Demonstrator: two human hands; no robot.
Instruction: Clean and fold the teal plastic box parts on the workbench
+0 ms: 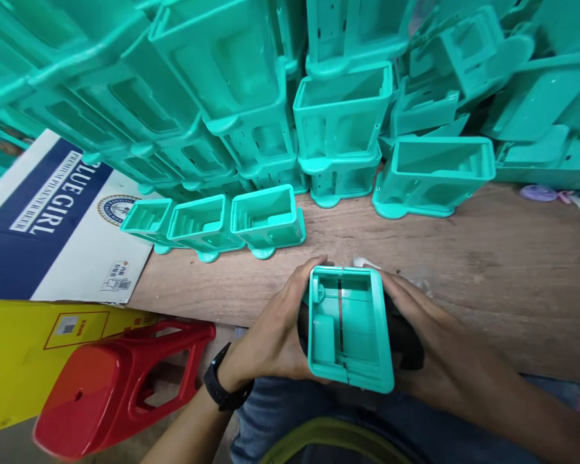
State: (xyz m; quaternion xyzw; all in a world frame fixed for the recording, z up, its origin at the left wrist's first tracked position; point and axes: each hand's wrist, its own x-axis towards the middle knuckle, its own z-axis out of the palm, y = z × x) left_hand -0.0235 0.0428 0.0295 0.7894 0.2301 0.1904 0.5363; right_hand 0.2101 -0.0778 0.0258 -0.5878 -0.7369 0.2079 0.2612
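Note:
Between my two hands, just in front of the table's near edge, is a teal plastic box [365,322] with its open end facing up at me. A thin dark gap runs down its inner wall, between two shell parts. My left hand [283,322], with a dark watch on the wrist, is wrapped round the box's left side. Round the right side curls my right hand [420,316], where a black piece [408,338] shows between palm and box; what it is I cannot tell. A small white thing [366,263] shows by the right fingertips. The lower box is hidden.
Three teal boxes [268,216] stand in a row on the wooden table [512,277]. Behind them rise tall stacks of teal boxes [222,58]. Loose teal parts [473,51] pile up at back right. A beer carton [72,219] and a red stool [91,393] are at left.

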